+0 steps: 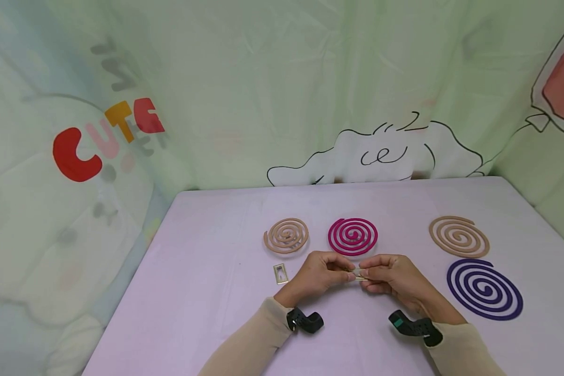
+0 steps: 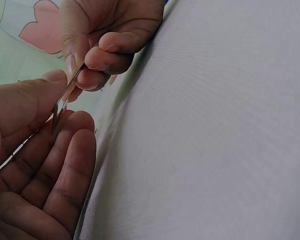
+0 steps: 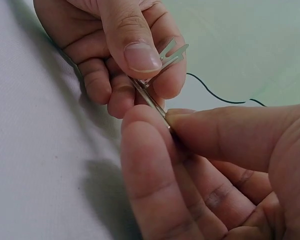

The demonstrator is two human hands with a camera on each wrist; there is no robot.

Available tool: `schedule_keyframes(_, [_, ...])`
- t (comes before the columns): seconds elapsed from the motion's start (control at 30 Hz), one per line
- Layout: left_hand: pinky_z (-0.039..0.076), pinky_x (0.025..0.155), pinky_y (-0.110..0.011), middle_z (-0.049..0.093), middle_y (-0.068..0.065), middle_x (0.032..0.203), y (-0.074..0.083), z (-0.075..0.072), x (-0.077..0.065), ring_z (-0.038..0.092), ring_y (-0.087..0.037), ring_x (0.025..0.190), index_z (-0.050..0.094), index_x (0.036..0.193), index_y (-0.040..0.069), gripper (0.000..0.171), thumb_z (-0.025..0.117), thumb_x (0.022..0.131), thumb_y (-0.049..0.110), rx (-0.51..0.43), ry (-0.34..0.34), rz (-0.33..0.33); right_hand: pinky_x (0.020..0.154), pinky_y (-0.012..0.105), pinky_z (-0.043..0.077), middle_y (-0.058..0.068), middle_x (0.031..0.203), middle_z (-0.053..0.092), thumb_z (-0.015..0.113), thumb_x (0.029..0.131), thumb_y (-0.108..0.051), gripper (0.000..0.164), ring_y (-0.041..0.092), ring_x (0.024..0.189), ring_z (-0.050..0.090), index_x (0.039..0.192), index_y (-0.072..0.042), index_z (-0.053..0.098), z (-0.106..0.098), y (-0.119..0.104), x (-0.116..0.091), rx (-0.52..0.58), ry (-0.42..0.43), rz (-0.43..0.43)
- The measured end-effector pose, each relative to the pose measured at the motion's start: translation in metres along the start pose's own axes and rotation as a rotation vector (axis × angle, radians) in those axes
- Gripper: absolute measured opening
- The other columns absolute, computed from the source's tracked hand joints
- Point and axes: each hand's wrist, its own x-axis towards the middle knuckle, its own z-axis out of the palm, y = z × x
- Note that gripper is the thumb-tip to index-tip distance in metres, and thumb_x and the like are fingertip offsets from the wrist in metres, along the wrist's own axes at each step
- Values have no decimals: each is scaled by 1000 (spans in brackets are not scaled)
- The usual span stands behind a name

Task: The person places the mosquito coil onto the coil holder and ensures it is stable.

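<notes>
The head view is bright and evenly lit over the counter; both wrist views look dimmer and greyer, the right with a soft-edged shadow toward seven o'clock from centre.

Stand btwn hands, coil (1 of 4) behind.

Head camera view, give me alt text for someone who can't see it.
A person's left hand and right hand pinch a small metal coil stand over a pale table. Beyond them sit a tan mosquito coil and a magenta mosquito coil; at right, another tan coil lies behind a purple coil. A second metal stand lies near the left hand.
</notes>
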Motion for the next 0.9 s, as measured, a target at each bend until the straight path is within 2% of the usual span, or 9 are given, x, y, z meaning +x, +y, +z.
schedule_keyframes(0.17, [52,70,-14,77,-11,96,2,0,0,65,1,76,77,104,0,17,82,89,5,11,-5,-3,74,28,63,6,93,74,66,98,-2,19,14,80,75,113,9,65,0,0,0,1,-6,-1])
schedule_keyframes(0.5, [55,75,-16,77,-1,103,4,-1,-1,65,2,81,77,113,6,29,85,85,6,55,-20,-29,75,29,63,7,95,74,66,99,-2,20,15,81,75,115,10,65,-1,0,0,11,-3,0])
schedule_keyframes(0.67, [55,74,-16,76,4,98,7,-2,-1,64,5,80,77,116,5,33,86,85,8,103,-30,-43,75,29,63,7,95,73,66,99,-3,20,15,80,75,115,9,65,-1,0,-1,11,-6,5])
schedule_keyframes(0.9, [56,72,-16,76,4,93,8,-1,-1,64,5,77,77,114,4,32,86,84,7,120,-42,-28,75,28,63,6,94,74,67,99,-4,20,14,81,75,115,8,65,-2,0,-1,10,-24,-2])
